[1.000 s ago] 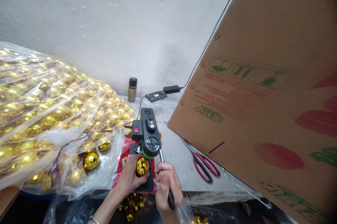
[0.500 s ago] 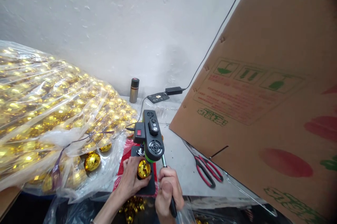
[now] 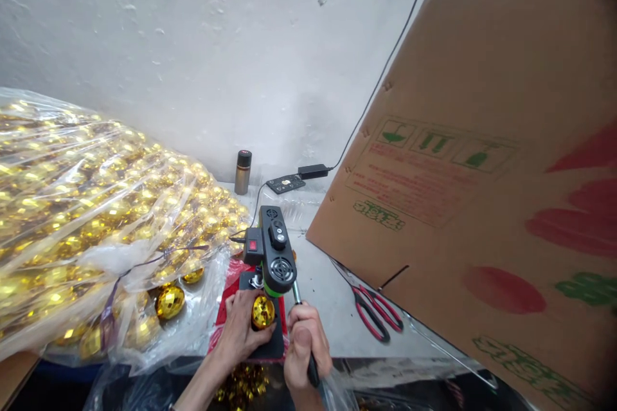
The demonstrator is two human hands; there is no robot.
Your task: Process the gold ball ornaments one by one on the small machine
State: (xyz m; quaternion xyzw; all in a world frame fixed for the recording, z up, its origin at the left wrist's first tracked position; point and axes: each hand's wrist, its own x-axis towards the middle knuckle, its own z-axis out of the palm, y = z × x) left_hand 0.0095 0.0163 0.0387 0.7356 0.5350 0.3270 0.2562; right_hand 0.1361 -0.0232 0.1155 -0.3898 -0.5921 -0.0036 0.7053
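A small bench press machine, black with a green band and a red switch on its side box, stands on a red sheet. My left hand is closed round a shiny gold faceted ball, held over the black base plate just in front of the press head. My right hand grips the lever, a metal rod with a black handle, on the machine's right side. The underside of the press head is hidden from above.
A large clear bag of gold balls fills the left; loose balls lie beside it. Red-handled scissors lie right, near a big cardboard box. Behind stand a dark spray can and a black power adapter.
The view has shifted slightly, so the box and scissors appear a little further left. Both hands keep their holds on the ball and the lever.
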